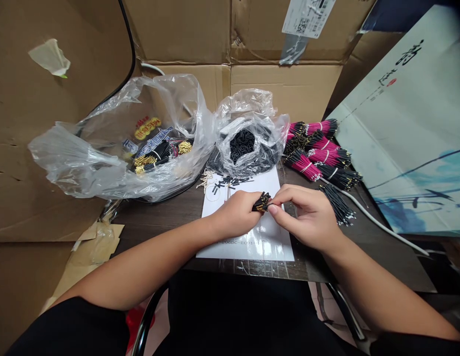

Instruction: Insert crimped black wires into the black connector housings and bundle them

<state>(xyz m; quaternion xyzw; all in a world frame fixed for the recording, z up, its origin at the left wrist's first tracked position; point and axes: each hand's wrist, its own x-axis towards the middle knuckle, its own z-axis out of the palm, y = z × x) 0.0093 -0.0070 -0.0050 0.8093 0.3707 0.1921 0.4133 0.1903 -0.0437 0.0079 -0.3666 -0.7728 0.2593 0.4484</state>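
My left hand [235,213] grips a short bundle of black wires with gold-coloured pin ends [261,202]. My right hand [307,217] pinches the bundle's tips between thumb and forefinger. Both hands are above a white paper sheet [244,237] on the dark table [159,217]. Several loose black sleeves [230,183] lie at the sheet's far end. Beyond them sits a clear plastic bag of black sleeves [248,138]. Bundled pink and black wires [318,153] lie past my right hand, with a black wire bundle [337,205] nearest it.
A larger clear plastic bag [122,158] holding gold-tipped wires and printed labels lies at the far left. Cardboard sheets [230,34] stand behind the table. A white cable [378,222] crosses its right side, beside a printed paper board [411,123].
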